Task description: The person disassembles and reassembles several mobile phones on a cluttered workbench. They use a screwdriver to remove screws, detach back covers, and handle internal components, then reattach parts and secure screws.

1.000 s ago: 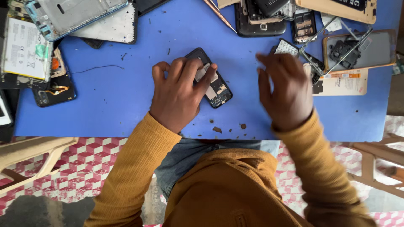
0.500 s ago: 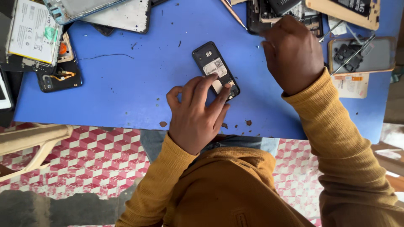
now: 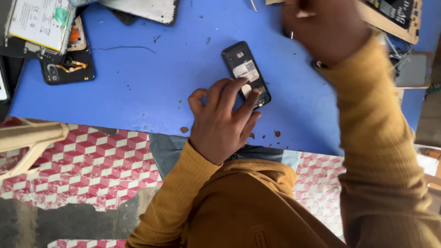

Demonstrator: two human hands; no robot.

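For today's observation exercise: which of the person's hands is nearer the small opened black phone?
Left. The left hand rests its fingertips on the opened black phone; the right hand is raised apart, up-right of it.

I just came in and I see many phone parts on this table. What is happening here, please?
A person in a mustard sweater sits at a blue table. The left hand presses its fingertips on the lower end of a small black phone that lies with its back cover off. The right hand is raised at the far edge of the table; it is blurred, so what it holds is unclear. Other opened phones and a battery lie at the far left corner.
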